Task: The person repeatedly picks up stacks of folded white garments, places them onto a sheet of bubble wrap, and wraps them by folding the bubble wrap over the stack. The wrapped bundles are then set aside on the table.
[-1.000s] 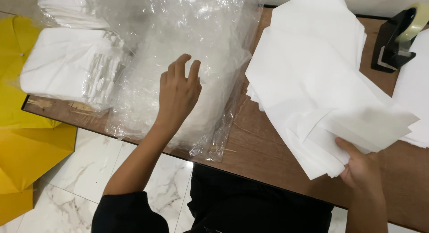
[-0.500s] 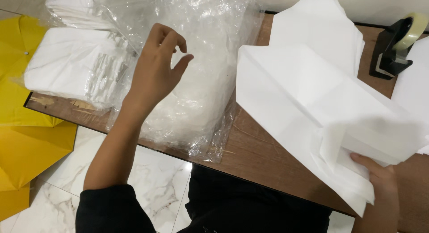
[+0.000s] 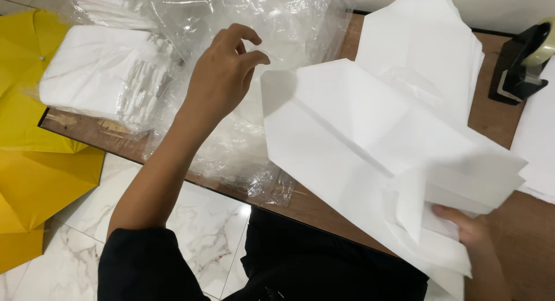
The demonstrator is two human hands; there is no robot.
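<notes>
My right hand (image 3: 471, 231) grips the near corner of a large folded white sheet (image 3: 358, 133) and holds it lifted and slanted over the brown table (image 3: 509, 231). Behind it lies a stack of similar white sheets (image 3: 422, 41). My left hand (image 3: 222, 73) hovers above a heap of clear plastic bags (image 3: 231, 122), fingers curled with thumb and forefinger close together, close to the sheet's left corner. I cannot see anything held in it.
A wrapped bundle of white folded items (image 3: 98, 75) sits at the table's left end. A black tape dispenser (image 3: 520, 61) stands at the far right. More white sheets (image 3: 537, 139) lie at the right edge. A yellow umbrella (image 3: 34, 156) lies on the marble floor.
My left hand rose off the plastic bags and its fingers curled. My right hand lifted one white sheet off the stack and swung it left, toward the plastic.
</notes>
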